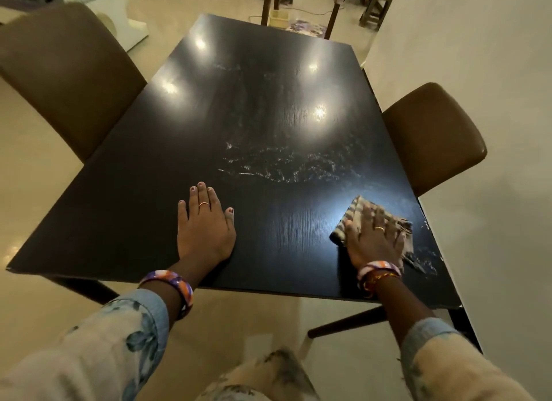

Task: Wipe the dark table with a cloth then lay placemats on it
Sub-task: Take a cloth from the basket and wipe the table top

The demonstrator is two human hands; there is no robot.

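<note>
Both flat: right hand (pixel 373 239) presses cloth (pixel 354 214).

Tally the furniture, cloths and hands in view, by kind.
Dark table: 1
Brown chairs: 3 (left, right, far end)
Cloth: 1, under the right hand
Hands: 2 (left hand, right hand)
Placemats: 0
Total: 7

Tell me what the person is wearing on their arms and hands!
Both sleeves are cream with blue flower prints and light blue denim-like cuffs. The left hand has a thin ring and a purple, orange and white bangle. The right hand has a gold ring, a similar bangle and red thread.
</note>
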